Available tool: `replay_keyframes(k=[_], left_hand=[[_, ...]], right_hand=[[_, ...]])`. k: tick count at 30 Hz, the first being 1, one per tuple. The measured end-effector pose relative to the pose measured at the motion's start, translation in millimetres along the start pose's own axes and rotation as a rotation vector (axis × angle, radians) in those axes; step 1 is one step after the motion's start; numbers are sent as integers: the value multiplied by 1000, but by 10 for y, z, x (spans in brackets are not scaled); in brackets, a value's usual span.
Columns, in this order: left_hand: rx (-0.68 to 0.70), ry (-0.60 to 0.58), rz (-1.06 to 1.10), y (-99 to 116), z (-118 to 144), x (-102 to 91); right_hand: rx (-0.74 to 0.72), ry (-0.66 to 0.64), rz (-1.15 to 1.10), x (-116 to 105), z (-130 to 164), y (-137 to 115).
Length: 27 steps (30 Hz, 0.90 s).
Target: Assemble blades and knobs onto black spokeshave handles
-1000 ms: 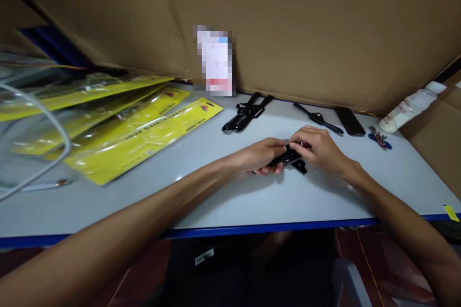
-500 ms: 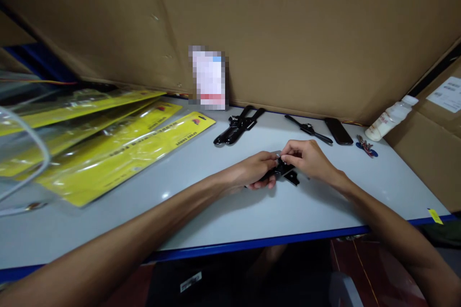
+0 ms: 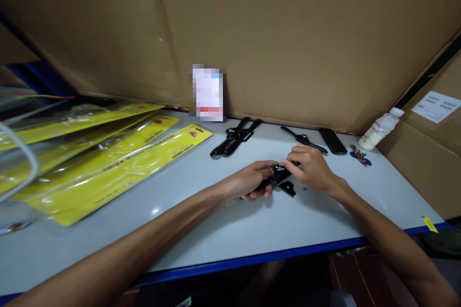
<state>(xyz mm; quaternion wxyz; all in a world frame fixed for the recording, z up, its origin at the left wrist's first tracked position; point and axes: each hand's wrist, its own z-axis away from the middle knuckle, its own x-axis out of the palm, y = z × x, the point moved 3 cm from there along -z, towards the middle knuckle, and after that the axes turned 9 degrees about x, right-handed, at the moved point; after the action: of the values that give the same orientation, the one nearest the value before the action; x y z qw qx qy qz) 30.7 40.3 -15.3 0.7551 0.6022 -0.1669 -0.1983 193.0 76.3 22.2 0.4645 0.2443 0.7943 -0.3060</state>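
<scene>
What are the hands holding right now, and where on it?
A black tool. The left hand grips its handle end; the right hand pinches the other end with its fingertips, just above the table.

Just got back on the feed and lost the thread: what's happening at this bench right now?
A person is working with both hands on a small black part over the white table. The left hand grips it from below while the right hand pinches its other end. A little black piece lies on the table just beneath. Further back lie two more black parts, a phone, keys and a white bottle. Yellow packaging sleeves are stacked at the left.
</scene>
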Motion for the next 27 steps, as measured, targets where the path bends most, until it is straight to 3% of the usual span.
replay_keyframes(k=[6, 13, 17, 22, 27], left_hand=[[16, -10, -8, -10, -1, 3], [2, -10, -8, -18, -3, -6], [6, -4, -10, -24, -9, -7], [7, 6, -9, -11, -3, -10], [-20, -2, -34, -3, 7, -7]], right_hand=[[-95, -70, -128, 36, 25, -108], [-71, -2, 25, 11, 16, -36], [-88, -75, -81, 9, 25, -89], [-95, -14, -57, -25, 34, -159], [-21, -31, -91, -20, 7, -53]])
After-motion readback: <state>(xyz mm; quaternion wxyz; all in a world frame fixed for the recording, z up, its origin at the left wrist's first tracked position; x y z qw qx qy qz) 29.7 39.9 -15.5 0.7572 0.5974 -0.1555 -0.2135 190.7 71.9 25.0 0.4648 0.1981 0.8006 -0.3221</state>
